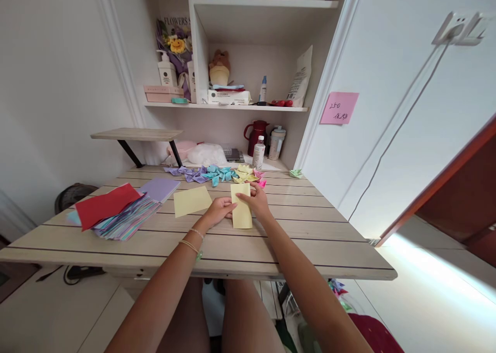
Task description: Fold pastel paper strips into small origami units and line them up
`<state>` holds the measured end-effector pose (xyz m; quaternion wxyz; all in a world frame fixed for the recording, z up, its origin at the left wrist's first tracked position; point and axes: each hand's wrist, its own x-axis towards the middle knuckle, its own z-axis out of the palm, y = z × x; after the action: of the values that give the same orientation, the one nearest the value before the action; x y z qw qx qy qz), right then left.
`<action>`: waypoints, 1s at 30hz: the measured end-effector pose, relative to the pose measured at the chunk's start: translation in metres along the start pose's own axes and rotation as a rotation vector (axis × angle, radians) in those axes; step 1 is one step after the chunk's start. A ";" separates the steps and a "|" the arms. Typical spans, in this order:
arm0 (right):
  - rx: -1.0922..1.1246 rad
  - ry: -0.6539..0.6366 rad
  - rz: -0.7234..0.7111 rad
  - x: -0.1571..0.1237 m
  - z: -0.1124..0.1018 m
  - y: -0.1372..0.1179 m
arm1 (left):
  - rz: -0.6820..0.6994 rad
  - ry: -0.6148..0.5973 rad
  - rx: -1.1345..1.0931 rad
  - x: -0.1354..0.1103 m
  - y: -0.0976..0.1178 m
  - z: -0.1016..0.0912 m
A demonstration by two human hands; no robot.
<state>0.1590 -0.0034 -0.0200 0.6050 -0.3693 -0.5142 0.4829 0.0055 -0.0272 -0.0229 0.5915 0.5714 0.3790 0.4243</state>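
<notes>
Where the folded yellow paper (242, 216) lies on the table (310, 234), it is pinned from both sides. The left hand (219, 208) is laid flat, fingers loosely extended against its left edge. The right hand (256, 200) is set on its upper right edge with fingers curled, and whether that edge is pinched cannot be told. The paper is judged to be very light, thin and limp, easily creased or slid on the smooth boards. It is best held down by flat fingertips near an edge, or taken by a corner. It is seen as a pale yellow upright strip, apparently doubled, at mid-table. Just to its left a flat yellow sheet (191, 200) is laid. Farther left, a stack of coloured papers (127, 221) is topped by a red sheet (103, 205). Beyond the hands a row of small folded pieces (217, 174) is ranged.
</notes>
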 end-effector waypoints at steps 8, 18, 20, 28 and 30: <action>0.001 0.006 0.002 0.002 0.000 0.001 | -0.005 0.001 -0.004 0.000 0.001 0.001; -0.008 0.008 0.022 -0.001 0.001 -0.004 | -0.002 -0.005 -0.025 0.000 0.001 0.000; -0.013 0.009 0.025 -0.002 0.001 -0.005 | -0.003 -0.004 -0.027 0.000 0.001 0.000; -0.017 0.016 0.020 -0.002 0.002 -0.006 | -0.006 0.008 -0.033 -0.001 0.002 0.001; -0.011 0.018 0.026 -0.002 0.002 -0.006 | -0.005 0.010 -0.034 -0.001 0.002 0.001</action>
<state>0.1582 -0.0074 -0.0151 0.6012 -0.3835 -0.5068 0.4844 0.0059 -0.0287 -0.0208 0.6004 0.5581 0.3762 0.4319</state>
